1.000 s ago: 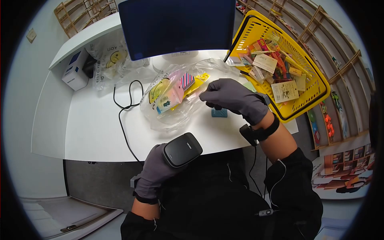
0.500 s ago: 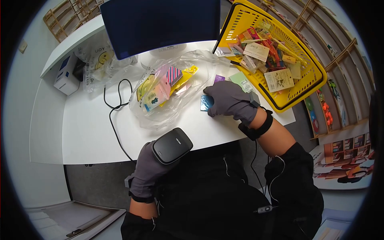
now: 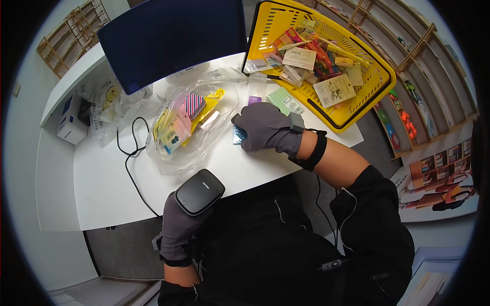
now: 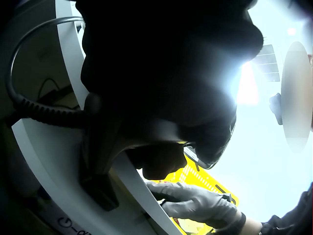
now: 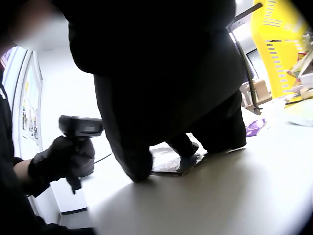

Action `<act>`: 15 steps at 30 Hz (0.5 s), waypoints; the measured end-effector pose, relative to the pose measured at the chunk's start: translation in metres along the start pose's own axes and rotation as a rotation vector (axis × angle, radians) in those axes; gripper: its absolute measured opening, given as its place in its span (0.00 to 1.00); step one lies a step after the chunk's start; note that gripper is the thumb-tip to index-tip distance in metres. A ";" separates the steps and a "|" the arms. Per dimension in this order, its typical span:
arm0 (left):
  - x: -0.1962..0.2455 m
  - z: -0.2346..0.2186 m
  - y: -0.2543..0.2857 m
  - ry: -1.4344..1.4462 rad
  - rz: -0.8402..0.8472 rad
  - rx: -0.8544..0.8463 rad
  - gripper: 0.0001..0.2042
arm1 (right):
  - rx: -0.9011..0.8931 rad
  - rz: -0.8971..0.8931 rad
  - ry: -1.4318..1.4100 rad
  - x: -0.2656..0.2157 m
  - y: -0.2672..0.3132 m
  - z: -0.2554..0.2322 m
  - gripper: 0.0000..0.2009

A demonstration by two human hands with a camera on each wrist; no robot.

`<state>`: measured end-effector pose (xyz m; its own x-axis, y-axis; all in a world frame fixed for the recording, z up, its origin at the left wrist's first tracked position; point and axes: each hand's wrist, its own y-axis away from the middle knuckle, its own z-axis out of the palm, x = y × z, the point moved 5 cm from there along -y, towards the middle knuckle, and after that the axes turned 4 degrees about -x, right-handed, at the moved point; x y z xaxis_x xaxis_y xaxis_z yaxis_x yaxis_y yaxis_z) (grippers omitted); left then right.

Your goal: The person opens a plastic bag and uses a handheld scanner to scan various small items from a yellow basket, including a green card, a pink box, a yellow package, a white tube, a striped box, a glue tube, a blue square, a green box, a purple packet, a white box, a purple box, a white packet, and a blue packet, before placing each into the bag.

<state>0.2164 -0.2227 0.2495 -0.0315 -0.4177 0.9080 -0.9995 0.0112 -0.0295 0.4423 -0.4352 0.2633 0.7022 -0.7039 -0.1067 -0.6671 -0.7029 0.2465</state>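
The gloved left hand (image 3: 179,224) grips a black handheld scanner (image 3: 200,192) by its handle, low before the table's front edge; the right wrist view shows this hand (image 5: 66,159) and the scanner (image 5: 80,126) from the side. On the white tabletop, the gloved right hand (image 3: 266,127) grips a small, flat blue packet (image 3: 238,135), palm down. In the right wrist view its thumb and fingers stand around the packet (image 5: 172,165), low at the table surface. The hand hides most of the packet in the head view.
A clear plastic bag (image 3: 178,158) holding colourful packs lies left of the right hand. Beyond it stands a monitor (image 3: 173,41). A yellow basket (image 3: 380,99) full of small goods is at the right, near a green card (image 3: 284,101) and a purple card (image 3: 254,100). A black cable (image 3: 133,176) crosses the left side.
The right hand has come down from above the table onto the blue packet and taken hold of it. The head view has shifted and tilted. The left hand still holds the scanner.
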 end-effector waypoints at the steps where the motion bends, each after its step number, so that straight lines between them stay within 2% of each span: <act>1: 0.001 0.000 0.000 -0.008 0.002 0.005 0.16 | -0.006 -0.022 0.011 -0.004 0.003 0.002 0.36; 3: 0.002 -0.002 0.000 -0.019 0.008 0.005 0.15 | -0.008 -0.039 0.020 -0.012 0.018 0.005 0.37; 5: 0.003 -0.001 -0.001 0.005 0.007 -0.001 0.16 | 0.044 -0.204 -0.013 -0.031 0.048 0.011 0.39; 6: 0.004 0.000 -0.001 0.020 0.005 -0.008 0.16 | 0.041 -0.192 -0.018 -0.034 0.057 0.018 0.39; 8: 0.006 0.003 -0.001 0.032 -0.001 0.000 0.16 | 0.207 -0.310 0.121 -0.044 0.077 0.026 0.37; 10: 0.007 0.002 0.000 0.041 -0.018 0.046 0.16 | 0.285 -0.358 0.184 -0.048 0.091 0.037 0.36; 14: 0.000 0.003 -0.001 0.007 -0.038 0.015 0.16 | 0.306 -0.458 0.164 -0.050 0.104 0.050 0.30; 15: -0.002 0.003 -0.001 0.006 -0.038 0.013 0.16 | 0.255 -0.479 0.114 -0.049 0.106 0.050 0.28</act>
<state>0.2172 -0.2245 0.2465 0.0068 -0.4125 0.9109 -0.9999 -0.0168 -0.0002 0.3247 -0.4805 0.2460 0.9549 -0.2941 -0.0412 -0.2958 -0.9541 -0.0465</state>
